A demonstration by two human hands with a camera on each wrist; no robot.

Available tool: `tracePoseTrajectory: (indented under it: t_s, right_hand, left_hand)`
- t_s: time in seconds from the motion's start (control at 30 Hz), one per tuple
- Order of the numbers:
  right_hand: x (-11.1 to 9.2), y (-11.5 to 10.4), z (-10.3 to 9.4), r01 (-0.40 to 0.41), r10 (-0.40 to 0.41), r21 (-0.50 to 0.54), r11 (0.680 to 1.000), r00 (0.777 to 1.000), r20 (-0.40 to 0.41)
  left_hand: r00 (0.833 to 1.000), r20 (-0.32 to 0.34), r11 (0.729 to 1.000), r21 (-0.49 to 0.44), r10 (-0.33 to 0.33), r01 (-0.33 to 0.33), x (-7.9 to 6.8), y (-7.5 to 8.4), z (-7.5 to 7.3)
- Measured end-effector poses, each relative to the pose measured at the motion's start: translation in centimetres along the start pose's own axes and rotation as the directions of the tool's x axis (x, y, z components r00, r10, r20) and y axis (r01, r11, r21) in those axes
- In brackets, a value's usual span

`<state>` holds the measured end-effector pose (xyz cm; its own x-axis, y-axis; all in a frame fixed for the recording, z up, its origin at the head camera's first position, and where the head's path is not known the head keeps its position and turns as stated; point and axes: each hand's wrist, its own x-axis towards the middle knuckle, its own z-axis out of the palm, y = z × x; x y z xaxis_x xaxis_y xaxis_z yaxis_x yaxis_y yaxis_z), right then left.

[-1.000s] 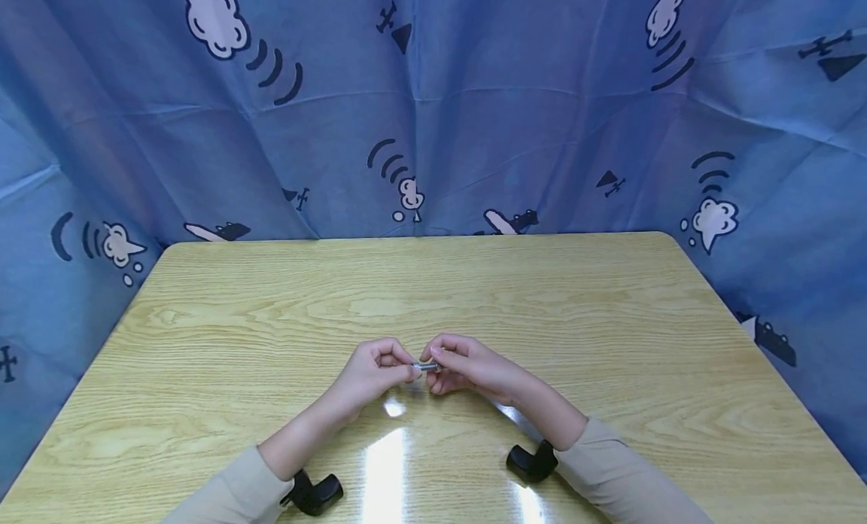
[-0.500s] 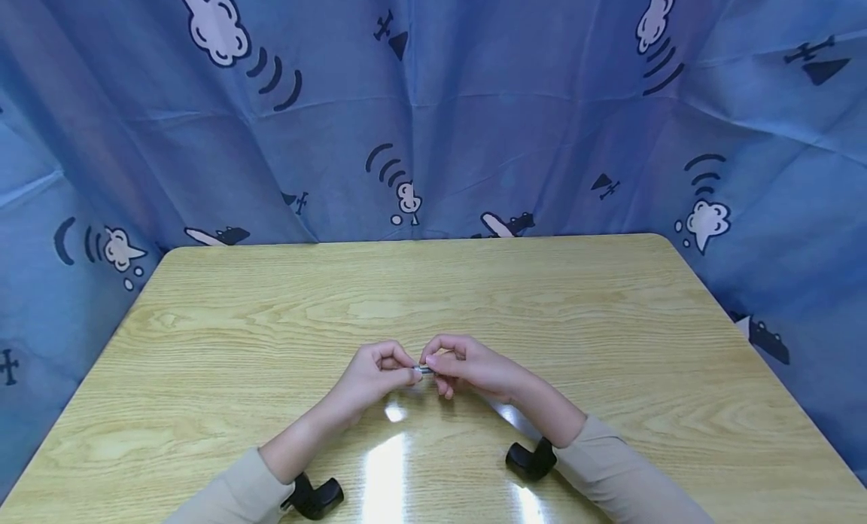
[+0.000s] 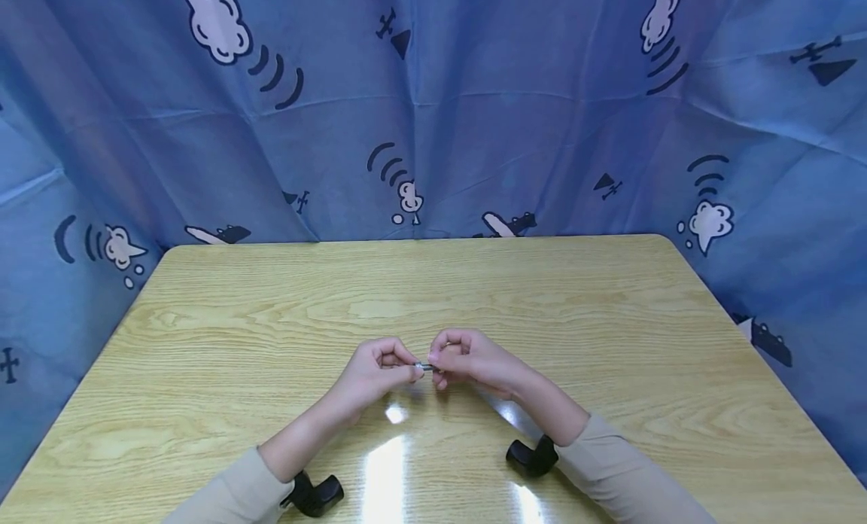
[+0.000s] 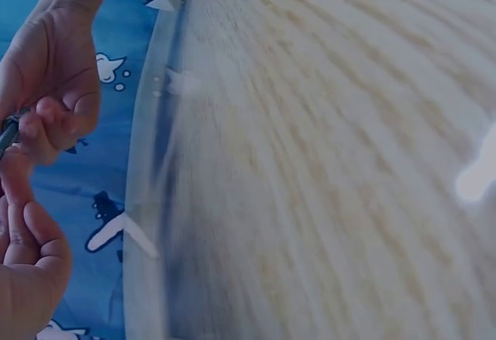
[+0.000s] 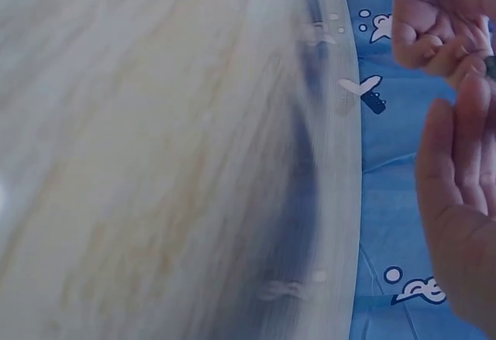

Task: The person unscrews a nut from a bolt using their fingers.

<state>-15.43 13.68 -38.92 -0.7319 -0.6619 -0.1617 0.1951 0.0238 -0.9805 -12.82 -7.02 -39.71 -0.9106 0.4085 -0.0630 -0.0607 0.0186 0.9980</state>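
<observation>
A small silvery metal bolt [image 3: 424,367] is held up between the two hands, over the middle of the table. My left hand [image 3: 379,370] pinches one end with thumb and forefinger. At the other end, the thumb and forefinger of my right hand [image 3: 474,362] grip it. Threads show on the bolt [image 4: 9,134] in the left wrist view, with a wider part by the right hand's fingers. Only a dark bit of it appears at the edge of the right wrist view, beside the left hand [image 5: 446,26]. Fingers hide much of the bolt.
The wood-grain table [image 3: 271,306] spreads under both forearms, with bright reflections near its front. A blue patterned curtain [image 3: 474,132] hangs behind and along the sides. Black wrist cameras stick out at the left cuff [image 3: 314,496] and the right cuff [image 3: 531,458].
My right hand's fingers have shifted their grip at the bolt's end, moving in over it and then slightly right and up. The left hand stays almost still.
</observation>
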Motion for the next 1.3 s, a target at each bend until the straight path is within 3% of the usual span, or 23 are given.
tracePoseTrajectory:
  t_s: [0.17,0.33,0.57,0.8,1.03,1.3]
  right_hand:
    - [-0.25,-0.04,-0.13,0.013,-0.013,-0.014,1.000,0.999,-0.042]
    - [-0.37,0.00,-0.03,-0.034,0.035,0.022,0.999,0.999,-0.031]
    - [-0.53,-0.01,-0.17,0.011,-0.012,-0.015,1.000,0.999,-0.044]
    - [-0.48,0.08,0.01,-0.023,0.022,-0.008,1.000,0.999,-0.045]
    - [-0.50,0.10,0.00,0.041,-0.043,-0.023,0.999,0.994,-0.095]
    - [-0.43,0.06,0.33,-0.011,0.011,-0.001,1.000,1.000,-0.020]
  left_hand:
    - [1.000,0.000,1.000,0.001,0.001,-0.001,-0.14,-0.03,0.03]
    - [1.000,-0.013,1.000,0.008,0.010,-0.010,-0.09,0.01,0.05]
    - [1.000,-0.009,1.000,0.010,0.021,-0.021,-0.12,0.07,-0.06]
    - [1.000,-0.016,1.000,0.019,0.007,-0.007,-0.04,0.01,-0.03]
    - [1.000,-0.027,1.000,0.011,-0.004,0.005,-0.05,-0.05,-0.12]
    - [1.000,-0.028,1.000,-0.001,0.004,-0.004,-0.07,-0.08,-0.19]
